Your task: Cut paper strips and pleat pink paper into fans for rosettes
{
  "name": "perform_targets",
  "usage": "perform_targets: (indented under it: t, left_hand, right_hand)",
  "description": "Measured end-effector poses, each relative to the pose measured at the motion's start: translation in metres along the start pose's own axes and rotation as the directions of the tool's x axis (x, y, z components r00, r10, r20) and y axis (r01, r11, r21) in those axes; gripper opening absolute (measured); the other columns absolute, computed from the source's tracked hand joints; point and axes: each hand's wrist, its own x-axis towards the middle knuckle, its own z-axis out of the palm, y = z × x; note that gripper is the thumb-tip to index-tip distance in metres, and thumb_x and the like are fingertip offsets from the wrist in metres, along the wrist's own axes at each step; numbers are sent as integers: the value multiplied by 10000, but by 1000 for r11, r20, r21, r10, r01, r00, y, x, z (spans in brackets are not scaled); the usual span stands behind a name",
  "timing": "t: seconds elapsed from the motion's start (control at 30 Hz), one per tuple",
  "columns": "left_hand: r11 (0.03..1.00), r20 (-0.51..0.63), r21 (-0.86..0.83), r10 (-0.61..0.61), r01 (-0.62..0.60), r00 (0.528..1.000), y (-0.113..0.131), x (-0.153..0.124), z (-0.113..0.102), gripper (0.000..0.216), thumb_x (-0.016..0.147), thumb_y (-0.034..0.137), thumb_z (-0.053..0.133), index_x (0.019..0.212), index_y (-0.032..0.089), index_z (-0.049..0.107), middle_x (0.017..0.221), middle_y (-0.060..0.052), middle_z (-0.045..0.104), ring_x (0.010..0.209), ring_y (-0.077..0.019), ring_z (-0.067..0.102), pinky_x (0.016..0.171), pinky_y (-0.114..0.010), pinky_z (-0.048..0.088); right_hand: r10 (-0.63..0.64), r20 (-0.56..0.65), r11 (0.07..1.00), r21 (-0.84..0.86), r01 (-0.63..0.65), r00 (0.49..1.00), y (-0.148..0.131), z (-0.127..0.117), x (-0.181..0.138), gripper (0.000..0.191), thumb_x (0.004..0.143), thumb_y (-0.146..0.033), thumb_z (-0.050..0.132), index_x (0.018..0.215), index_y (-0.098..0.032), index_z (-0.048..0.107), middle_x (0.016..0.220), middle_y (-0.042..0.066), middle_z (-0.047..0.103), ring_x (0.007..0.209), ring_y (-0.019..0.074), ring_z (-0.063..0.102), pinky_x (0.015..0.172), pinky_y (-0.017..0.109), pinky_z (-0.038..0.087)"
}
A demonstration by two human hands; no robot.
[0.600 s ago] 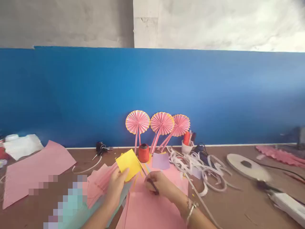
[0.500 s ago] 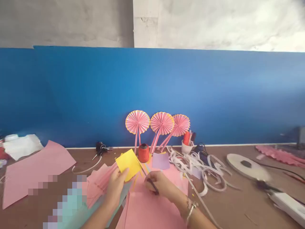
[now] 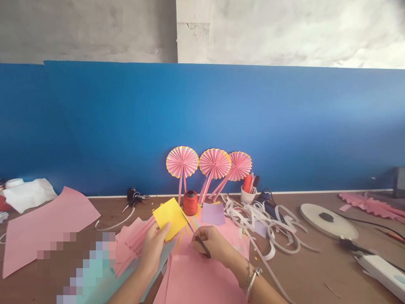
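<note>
A square of yellow paper [image 3: 170,217] is pinched by its lower edge in my left hand [image 3: 154,245]. My right hand [image 3: 210,244] is closed round a pair of scissors [image 3: 202,247] with dark handles, the blades lying along the paper's right edge. Below both hands spreads a stack of pink paper sheets [image 3: 202,278]. A small purple paper square [image 3: 213,213] lies just beyond my right hand. Folded pink paper [image 3: 131,245] rests left of my left hand. Behind the yellow paper stands a red spool of thread [image 3: 190,203].
Three pleated pink paper fans [image 3: 182,162] lean against the blue partition [image 3: 202,105]. Tangled white strips [image 3: 275,236] and a white cup of pens [image 3: 248,195] sit right of centre. Farther right are a white disc [image 3: 329,221] and a power strip [image 3: 382,270]. Keys [image 3: 136,197] lie left.
Almost nothing differs. Both hands keep the same hold, with the scissors still at the yellow paper's right edge; the view has shifted very slightly.
</note>
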Motion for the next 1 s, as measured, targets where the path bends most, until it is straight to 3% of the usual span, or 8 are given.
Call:
perform_targets:
  t: [0.4,0.7,1.0]
  left_hand:
    - [1000,9,-8,-10,10,1000,-1,-1,-2,355,641,314,765,932,150,645,924,-90,727,827,-237,692,653,-296,562]
    - [998,82,-11,-55,56,995,-6,-3,1,344,637,319,759,908,144,643,888,-89,735,809,-258,702,650,-316,568]
    - [997,90,-19,-73,75,993,-4,-6,1,352,638,331,759,910,143,637,888,-84,731,805,-226,692,623,-271,541]
  right_hand:
    - [11,8,1000,11,-11,1000,0,0,1,83,631,-195,618,685,-176,558,440,-74,514,383,84,496,373,171,319]
    - [16,10,999,42,-16,1000,-3,0,-1,112,631,-186,624,723,-171,563,466,-75,527,416,89,526,399,171,337]
    - [14,-25,1000,7,-13,1000,-5,0,0,106,650,-209,647,699,-165,564,443,-81,492,393,71,477,381,162,303]
